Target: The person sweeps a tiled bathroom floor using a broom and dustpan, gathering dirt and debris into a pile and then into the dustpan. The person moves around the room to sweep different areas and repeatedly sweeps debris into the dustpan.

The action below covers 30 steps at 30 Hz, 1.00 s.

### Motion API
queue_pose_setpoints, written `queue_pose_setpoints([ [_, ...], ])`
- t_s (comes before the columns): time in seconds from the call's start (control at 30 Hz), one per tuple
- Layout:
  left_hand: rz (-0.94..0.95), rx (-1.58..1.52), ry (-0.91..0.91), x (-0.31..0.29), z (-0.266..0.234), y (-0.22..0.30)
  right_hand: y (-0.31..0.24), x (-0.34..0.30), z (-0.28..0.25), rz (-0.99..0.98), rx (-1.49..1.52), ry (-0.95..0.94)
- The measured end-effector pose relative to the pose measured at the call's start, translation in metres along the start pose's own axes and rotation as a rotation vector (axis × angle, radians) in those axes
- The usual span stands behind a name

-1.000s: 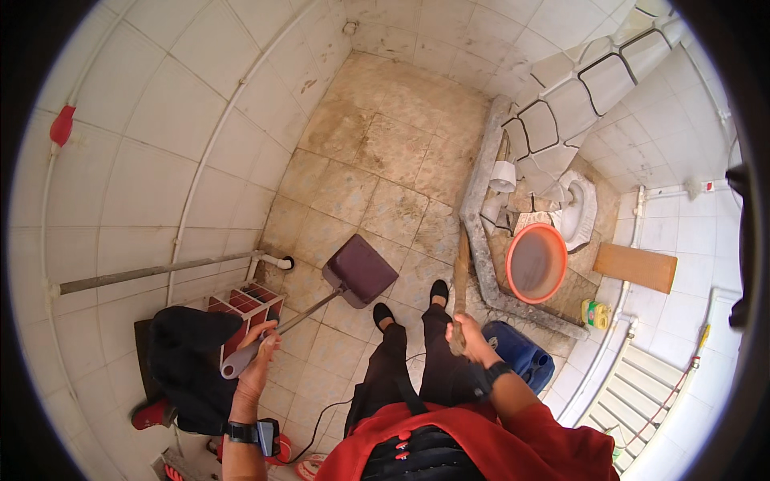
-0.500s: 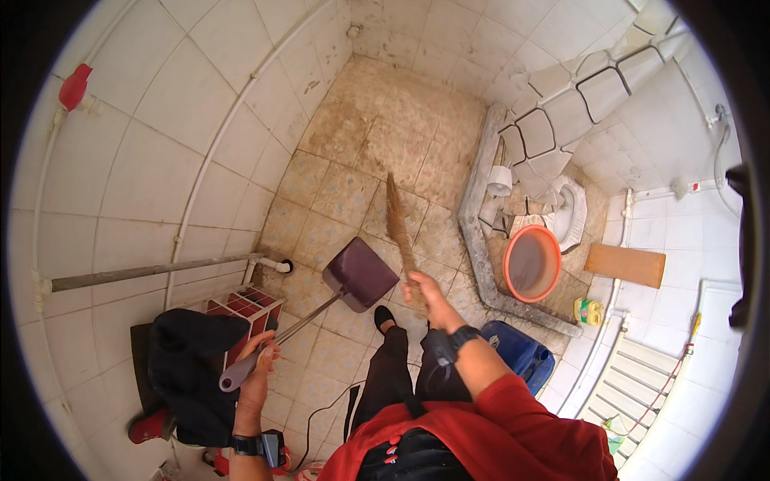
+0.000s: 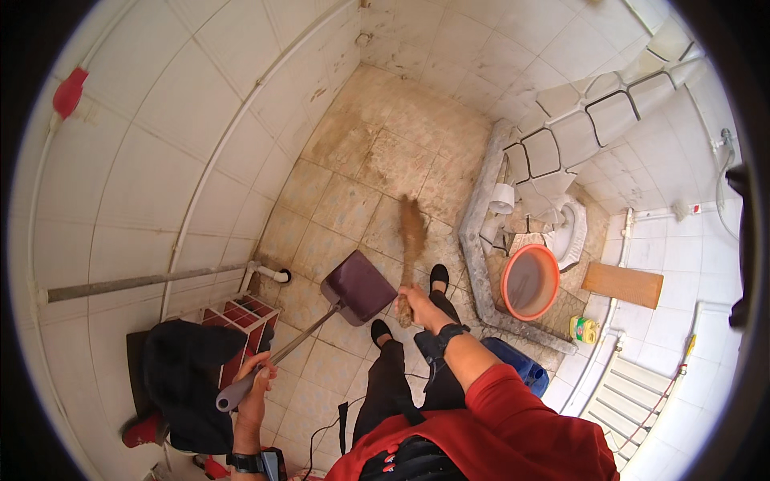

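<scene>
My left hand is closed around the grey handle of a long-handled dustpan. The purple pan of that dustpan rests low over the tiled floor, in front of my feet. In my right hand is a straw hand broom, gripped near its handle end. Its brown bristles point away from me and lie to the right of the pan, apart from it. Whether the bristles touch the floor I cannot tell for sure. Dark dirt stains mark the floor tiles farther off.
On the right a raised ledge borders a squat toilet and an orange basin of murky water. A blue container stands by my right leg. At left are a shelf rack and dark cloth. A cord crosses the floor.
The broom has come nearer to me, its bristles shifting right and down. My right foot has stepped forward into view. The dustpan has barely moved.
</scene>
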<state>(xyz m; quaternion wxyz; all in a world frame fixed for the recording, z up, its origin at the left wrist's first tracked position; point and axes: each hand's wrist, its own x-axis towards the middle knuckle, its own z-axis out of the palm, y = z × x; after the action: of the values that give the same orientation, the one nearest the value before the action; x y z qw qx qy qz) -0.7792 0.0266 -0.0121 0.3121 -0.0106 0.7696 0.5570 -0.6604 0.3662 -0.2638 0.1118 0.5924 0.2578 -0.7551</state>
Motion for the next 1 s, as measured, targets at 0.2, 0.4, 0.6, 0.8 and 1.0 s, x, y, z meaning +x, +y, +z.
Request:
queue_pose_setpoints([
  [0.2, -0.011, -0.03, 0.055, 0.016, 0.022, 0.014, -0.076, -0.032, -0.033, -0.149, 0.072, -0.253],
  [0.4, -0.163, 0.032, 0.077, 0.021, 0.062, 0.052, -0.175, -0.02, -0.099, -0.287, 0.157, -0.012],
  [0.6, -0.234, 0.043, 0.147, 0.031, 0.117, 0.07, -0.257, 0.031, -0.092, -0.107, -0.224, -0.054],
  [0.8, -0.31, 0.085, 0.471, 0.053, 0.13, 0.096, -0.283, 0.005, -0.132, -0.172, -0.149, 0.042],
  [1.0, -0.133, 0.091, 0.444, 0.079, 0.137, 0.163, -0.374, 0.045, -0.21, -0.569, -0.434, 0.275],
])
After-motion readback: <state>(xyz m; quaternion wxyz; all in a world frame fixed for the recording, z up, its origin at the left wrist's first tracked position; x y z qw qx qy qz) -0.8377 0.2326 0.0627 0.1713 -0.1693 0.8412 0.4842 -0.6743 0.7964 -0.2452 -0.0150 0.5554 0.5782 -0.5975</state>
